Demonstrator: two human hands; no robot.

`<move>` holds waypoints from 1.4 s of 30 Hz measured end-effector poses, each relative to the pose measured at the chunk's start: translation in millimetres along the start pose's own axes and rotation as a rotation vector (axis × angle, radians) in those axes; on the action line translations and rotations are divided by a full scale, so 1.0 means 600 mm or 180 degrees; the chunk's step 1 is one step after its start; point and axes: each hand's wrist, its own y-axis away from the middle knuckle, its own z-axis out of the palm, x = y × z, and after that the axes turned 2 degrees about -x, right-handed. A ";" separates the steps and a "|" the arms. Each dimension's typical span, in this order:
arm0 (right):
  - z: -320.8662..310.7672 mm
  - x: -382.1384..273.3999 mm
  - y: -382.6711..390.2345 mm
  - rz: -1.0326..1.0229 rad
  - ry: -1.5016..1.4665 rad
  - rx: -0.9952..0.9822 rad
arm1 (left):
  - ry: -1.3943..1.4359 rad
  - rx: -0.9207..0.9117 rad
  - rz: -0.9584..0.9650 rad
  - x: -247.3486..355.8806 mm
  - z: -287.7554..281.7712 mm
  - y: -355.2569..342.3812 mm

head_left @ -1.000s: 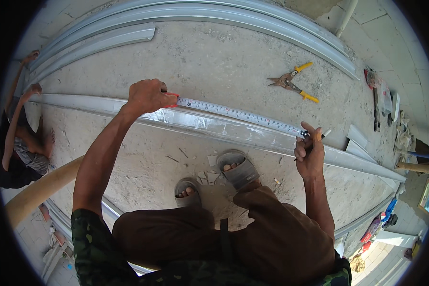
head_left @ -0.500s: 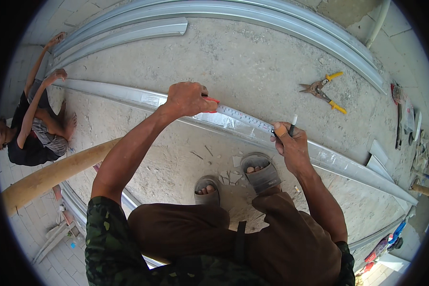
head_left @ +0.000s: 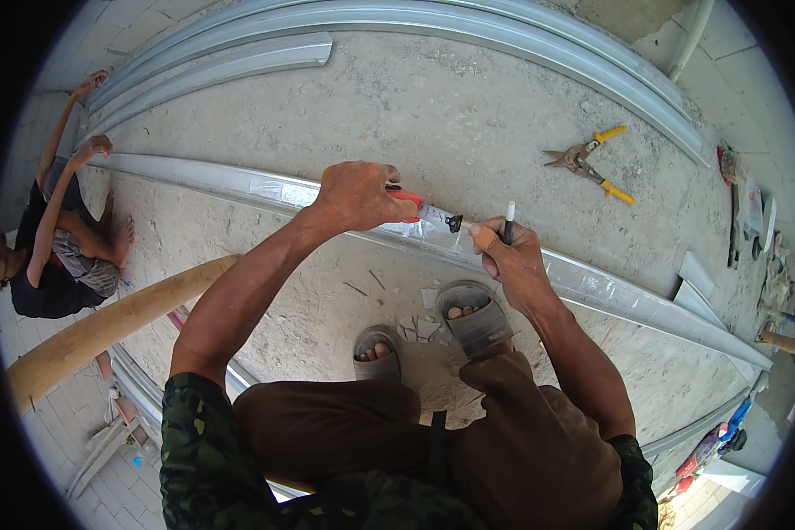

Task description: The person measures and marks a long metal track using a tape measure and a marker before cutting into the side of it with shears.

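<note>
My left hand (head_left: 355,194) is closed around a red tape measure (head_left: 405,200) above a long silvery metal channel (head_left: 592,284). A short length of blade sticks out of the case, ending in a black hook (head_left: 454,223). Just right of that hook, my right hand (head_left: 514,263) is closed, with a dark marker pen (head_left: 510,223), white at its upper end, standing between the fingers. An orange-brown wrap covers part of the right thumb. The channel runs diagonally beneath both hands, from the upper left to the lower right.
Another person (head_left: 57,238) crouches at the left, a hand by the channel's far end. Yellow-handled snips (head_left: 589,165) lie on the dusty floor beyond. More metal channels (head_left: 468,35) lie along the far side. A wooden pole (head_left: 115,329) slants at the left.
The tape blade has shortened: its hook end now sits close to the case. My right hand has moved left toward the left hand, still with the marker pen, and is off the hook.
</note>
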 end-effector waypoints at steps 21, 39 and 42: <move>0.004 -0.086 -0.065 0.0660 -0.0307 -0.0570 | 0.0581 0.1493 0.1303 0.069 0.023 -0.013; -0.231 -0.282 -0.338 -0.0586 0.0432 0.1136 | 0.5173 0.0802 -0.0329 -0.072 -0.020 -0.009; -0.216 -0.305 -0.388 -0.0698 0.0459 0.1178 | 0.5534 0.0627 -0.0406 -0.084 -0.006 0.002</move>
